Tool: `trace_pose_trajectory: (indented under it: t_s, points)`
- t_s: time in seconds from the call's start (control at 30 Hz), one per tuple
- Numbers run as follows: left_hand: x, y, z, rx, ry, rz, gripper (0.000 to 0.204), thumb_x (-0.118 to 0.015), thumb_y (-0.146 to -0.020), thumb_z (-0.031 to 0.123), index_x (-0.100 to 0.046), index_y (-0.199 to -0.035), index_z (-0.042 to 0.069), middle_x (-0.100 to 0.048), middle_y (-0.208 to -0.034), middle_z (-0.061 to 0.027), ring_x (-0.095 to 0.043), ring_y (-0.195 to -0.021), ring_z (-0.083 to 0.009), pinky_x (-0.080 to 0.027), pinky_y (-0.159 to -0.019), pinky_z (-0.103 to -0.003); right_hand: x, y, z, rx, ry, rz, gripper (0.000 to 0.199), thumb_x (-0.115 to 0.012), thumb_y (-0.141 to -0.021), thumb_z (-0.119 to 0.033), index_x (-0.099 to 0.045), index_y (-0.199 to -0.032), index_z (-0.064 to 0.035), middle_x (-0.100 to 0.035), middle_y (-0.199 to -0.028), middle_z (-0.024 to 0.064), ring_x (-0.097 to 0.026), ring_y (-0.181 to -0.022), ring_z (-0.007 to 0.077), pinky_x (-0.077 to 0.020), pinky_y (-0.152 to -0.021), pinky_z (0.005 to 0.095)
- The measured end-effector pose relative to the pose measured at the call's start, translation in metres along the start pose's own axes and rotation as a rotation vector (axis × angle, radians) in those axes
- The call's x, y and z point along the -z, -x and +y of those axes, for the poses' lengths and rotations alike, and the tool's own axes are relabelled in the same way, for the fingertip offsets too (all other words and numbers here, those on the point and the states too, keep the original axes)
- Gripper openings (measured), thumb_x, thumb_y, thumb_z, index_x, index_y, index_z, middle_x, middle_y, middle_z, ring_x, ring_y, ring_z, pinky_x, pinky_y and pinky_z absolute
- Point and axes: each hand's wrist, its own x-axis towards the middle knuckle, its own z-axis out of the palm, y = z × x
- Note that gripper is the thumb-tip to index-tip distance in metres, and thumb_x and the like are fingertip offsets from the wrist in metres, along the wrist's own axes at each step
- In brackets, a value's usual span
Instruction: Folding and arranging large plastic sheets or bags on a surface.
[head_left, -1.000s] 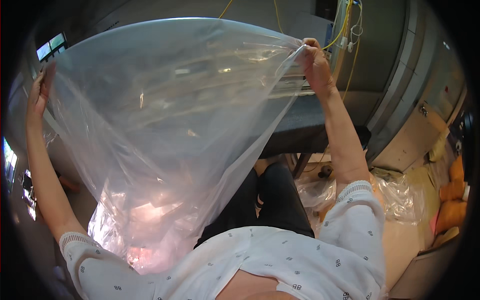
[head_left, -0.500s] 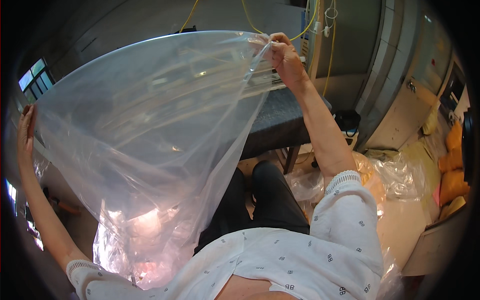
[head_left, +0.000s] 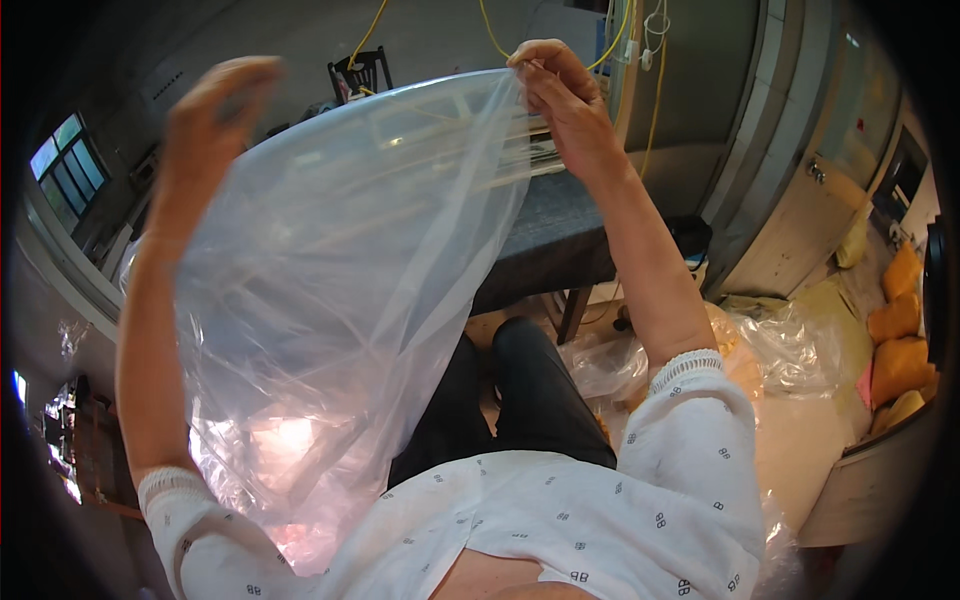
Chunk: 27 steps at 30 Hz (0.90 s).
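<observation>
A large clear plastic bag [head_left: 330,290] hangs in front of me, its mouth held up and spread wide, its bottom sagging toward my lap. My left hand [head_left: 205,125] is raised at the bag's left rim, blurred, with fingers curled on the film. My right hand [head_left: 560,95] pinches the right rim of the mouth between fingers and thumb, up high. Both arms are lifted, in short white patterned sleeves.
A dark grey table [head_left: 555,230] stands behind the bag. Yellow cords [head_left: 655,80] hang at the back. More crumpled clear plastic [head_left: 790,340] lies on the floor at right, near yellow-orange pieces [head_left: 900,330]. A black chair [head_left: 360,72] stands far back; windows [head_left: 62,170] are at left.
My left hand has come in from far left toward the middle and higher, narrowing the bag's mouth. My right hand has stayed on the right rim; the view has tilted.
</observation>
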Motion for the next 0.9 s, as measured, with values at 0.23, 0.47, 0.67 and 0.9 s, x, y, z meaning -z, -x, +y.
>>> trace_pose_trajectory:
  t_s: [0.23,0.47,0.67,0.9]
  points:
    - [-0.094,-0.049,0.120,-0.078,0.435,0.067,0.020,-0.064,-0.080,0.015,-0.063,-0.097,0.005,-0.063,-0.088,-0.0090,-0.064,-0.081,-0.0203,-0.049,-0.071,-0.029,-0.005,0.014,-0.001,0.074,-0.072,0.047,0.010,-0.055,-0.089,-0.010,-0.059,-0.097,-0.0084,-0.049,-0.074,-0.0067,-0.036,-0.060,0.0021,-0.0309,-0.055,0.0180]
    - [-0.128,-0.058,0.118,0.017,0.789,-0.134,0.024,-0.065,-0.081,0.013,-0.062,-0.105,0.007,-0.064,-0.087,-0.0029,-0.060,-0.082,-0.0119,-0.048,-0.077,-0.023,0.007,0.023,0.007,0.050,-0.215,0.092,0.009,-0.056,-0.089,-0.011,-0.058,-0.097,-0.0083,-0.051,-0.079,-0.0059,-0.044,-0.069,0.0025,-0.0366,-0.061,0.0168]
    - [-0.142,-0.052,0.119,0.081,0.908,-0.111,0.014,-0.065,-0.081,0.010,-0.066,-0.094,0.005,-0.063,-0.080,-0.0007,-0.057,-0.076,-0.0062,-0.046,-0.071,-0.018,0.010,0.035,0.010,-0.029,-0.352,0.128,0.011,-0.058,-0.088,-0.011,-0.058,-0.099,-0.0100,-0.054,-0.083,-0.0055,-0.048,-0.073,0.0018,-0.0384,-0.065,0.0153]
    - [-0.148,-0.049,0.130,0.091,0.924,-0.024,0.012,-0.066,-0.081,0.009,-0.067,-0.091,0.004,-0.062,-0.079,-0.0001,-0.057,-0.074,-0.0061,-0.046,-0.069,-0.018,0.021,0.040,0.001,-0.050,-0.238,0.122,0.009,-0.058,-0.088,-0.011,-0.060,-0.097,-0.0095,-0.054,-0.082,-0.0066,-0.047,-0.072,0.0009,-0.0374,-0.063,0.0152]
